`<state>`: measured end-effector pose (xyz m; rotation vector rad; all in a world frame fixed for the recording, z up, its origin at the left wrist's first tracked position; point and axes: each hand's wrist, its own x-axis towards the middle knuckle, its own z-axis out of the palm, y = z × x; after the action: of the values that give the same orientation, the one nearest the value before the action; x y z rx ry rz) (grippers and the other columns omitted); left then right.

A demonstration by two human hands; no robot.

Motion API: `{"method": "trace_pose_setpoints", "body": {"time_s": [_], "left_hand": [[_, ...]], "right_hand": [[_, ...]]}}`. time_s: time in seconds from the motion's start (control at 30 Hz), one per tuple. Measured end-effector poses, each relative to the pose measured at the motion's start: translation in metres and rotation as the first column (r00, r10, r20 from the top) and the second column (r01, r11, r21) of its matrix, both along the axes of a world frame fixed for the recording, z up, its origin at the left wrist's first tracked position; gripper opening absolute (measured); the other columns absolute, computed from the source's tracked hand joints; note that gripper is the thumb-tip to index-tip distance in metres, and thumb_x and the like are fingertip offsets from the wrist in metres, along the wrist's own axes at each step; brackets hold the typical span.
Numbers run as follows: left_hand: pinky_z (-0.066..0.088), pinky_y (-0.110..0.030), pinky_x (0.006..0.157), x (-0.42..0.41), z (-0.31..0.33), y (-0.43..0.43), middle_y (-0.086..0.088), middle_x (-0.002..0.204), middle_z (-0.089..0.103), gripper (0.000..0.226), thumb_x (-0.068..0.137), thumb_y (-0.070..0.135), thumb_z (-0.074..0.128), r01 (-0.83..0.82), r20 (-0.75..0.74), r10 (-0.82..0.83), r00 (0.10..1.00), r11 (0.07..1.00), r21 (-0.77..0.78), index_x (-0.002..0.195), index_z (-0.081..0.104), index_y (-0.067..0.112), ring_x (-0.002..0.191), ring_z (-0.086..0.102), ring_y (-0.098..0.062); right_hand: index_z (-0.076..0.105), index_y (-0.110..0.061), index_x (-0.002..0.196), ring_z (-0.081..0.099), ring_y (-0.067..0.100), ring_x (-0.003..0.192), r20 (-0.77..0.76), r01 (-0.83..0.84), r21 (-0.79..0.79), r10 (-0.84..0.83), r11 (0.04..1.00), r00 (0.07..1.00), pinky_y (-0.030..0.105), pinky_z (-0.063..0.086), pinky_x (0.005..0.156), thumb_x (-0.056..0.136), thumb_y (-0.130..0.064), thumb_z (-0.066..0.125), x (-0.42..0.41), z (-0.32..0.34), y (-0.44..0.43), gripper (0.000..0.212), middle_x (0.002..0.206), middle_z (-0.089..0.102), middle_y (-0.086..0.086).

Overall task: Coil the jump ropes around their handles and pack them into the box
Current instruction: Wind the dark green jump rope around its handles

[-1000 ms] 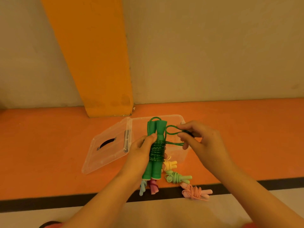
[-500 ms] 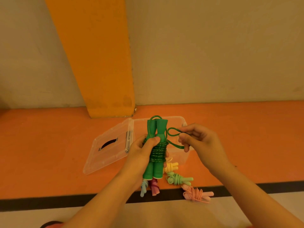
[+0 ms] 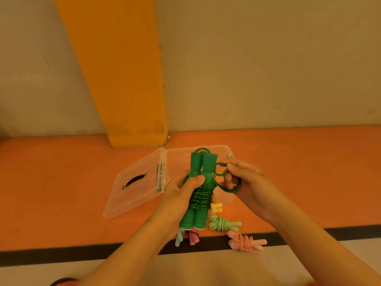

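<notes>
Six jump ropes were present: green [image 3: 201,196], yellow [image 3: 216,208], mint [image 3: 222,223], pink [image 3: 245,242], blue [image 3: 179,238], purple [image 3: 193,237]. There was one clear box [image 3: 177,162].

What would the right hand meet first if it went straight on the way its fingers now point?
Probably the green handles that the left hand grips, close beside the fingertips of the right hand, which pinches the loose green loop. Depth is hard to judge from one view.

An orange pillar [image 3: 123,69] meets beige wall [image 3: 268,58] and orange floor [image 3: 51,182].
</notes>
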<state>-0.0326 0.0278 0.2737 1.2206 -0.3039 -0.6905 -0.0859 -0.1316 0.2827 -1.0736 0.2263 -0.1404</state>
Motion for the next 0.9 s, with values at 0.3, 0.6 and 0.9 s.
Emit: {"method": "trace_pose_setpoints", "body": {"time_s": [0.3, 0.6, 0.9], "left_hand": [[0.049, -0.030, 0.050, 0.001, 0.000, 0.002, -0.019, 0.071, 0.063, 0.033, 0.080, 0.030, 0.062, 0.074, 0.023, -0.074, 0.997, 0.997, 0.005, 0.099, 0.058, 0.004, 0.050, 0.057, -0.026], [0.052, -0.030, 0.050, -0.004, 0.000, 0.001, -0.012, 0.067, 0.066, 0.010, 0.091, 0.017, 0.054, 0.007, 0.055, -0.009, 0.998, 1.000, 0.022, 0.096, 0.061, 0.011, 0.055, 0.063, -0.021], [0.050, -0.028, 0.046, -0.007, 0.002, 0.001, -0.014, 0.069, 0.064, 0.011, 0.095, 0.016, 0.051, -0.019, 0.033, 0.018, 0.999, 0.999, 0.026, 0.097, 0.058, 0.008, 0.050, 0.061, -0.019]], "right_hand": [[0.065, -0.004, 0.100, 0.047, 0.006, 0.051, -0.028, -0.080, 0.129, 0.084, 0.988, 0.996, 0.021, 0.052, 0.063, 0.080, -0.010, 0.058, 0.002, -0.011, 0.006, 0.022, 0.059, 0.052, 0.001], [0.069, -0.007, 0.094, 0.046, 0.005, 0.050, 0.037, 0.018, 0.090, -0.021, 0.996, 0.999, 0.016, 0.044, 0.057, 0.075, -0.012, 0.061, -0.002, -0.012, 0.016, 0.022, 0.056, 0.054, 0.000], [0.070, -0.010, 0.089, 0.048, 0.009, 0.058, 0.100, 0.061, -0.222, -0.039, 0.973, 0.994, 0.016, 0.044, 0.055, 0.078, -0.015, 0.060, -0.007, -0.008, 0.017, 0.015, 0.065, 0.055, 0.003]]}}
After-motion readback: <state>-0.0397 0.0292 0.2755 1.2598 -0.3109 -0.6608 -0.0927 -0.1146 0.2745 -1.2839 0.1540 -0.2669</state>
